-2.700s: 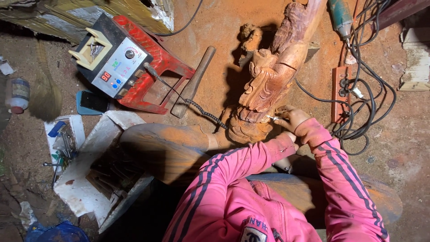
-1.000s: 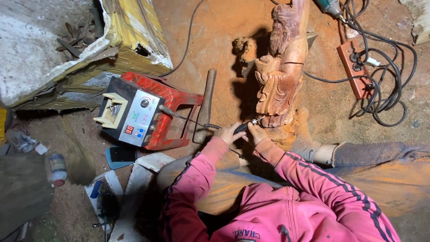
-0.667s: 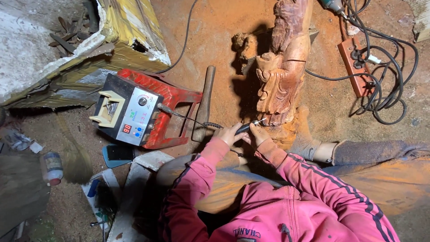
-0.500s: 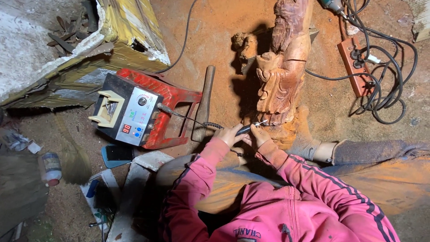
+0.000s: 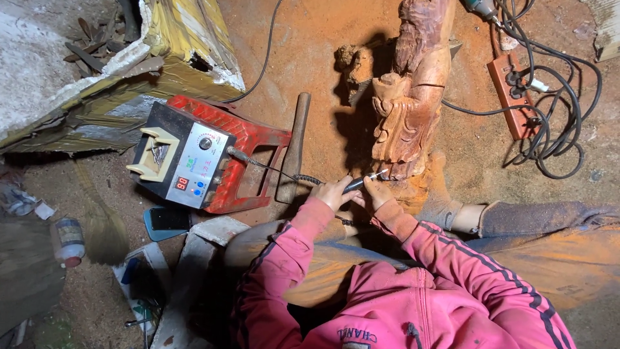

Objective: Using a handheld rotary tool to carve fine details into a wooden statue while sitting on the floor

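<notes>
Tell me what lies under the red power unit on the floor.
The red power unit rests on sawdust-covered ground. A dark phone pokes out at its lower edge, and a wooden mallet lies beside its handle. Whatever sits directly beneath the unit is hidden.

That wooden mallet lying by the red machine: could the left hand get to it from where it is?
Probably yes. The wooden mallet lies on open ground just beyond the left hand, but that hand now helps grip the carving tool.

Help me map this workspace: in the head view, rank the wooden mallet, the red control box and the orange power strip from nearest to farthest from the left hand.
From the left hand:
1. Wooden mallet, just left.
2. Red control box, farther left.
3. Orange power strip, far upper right.
</notes>
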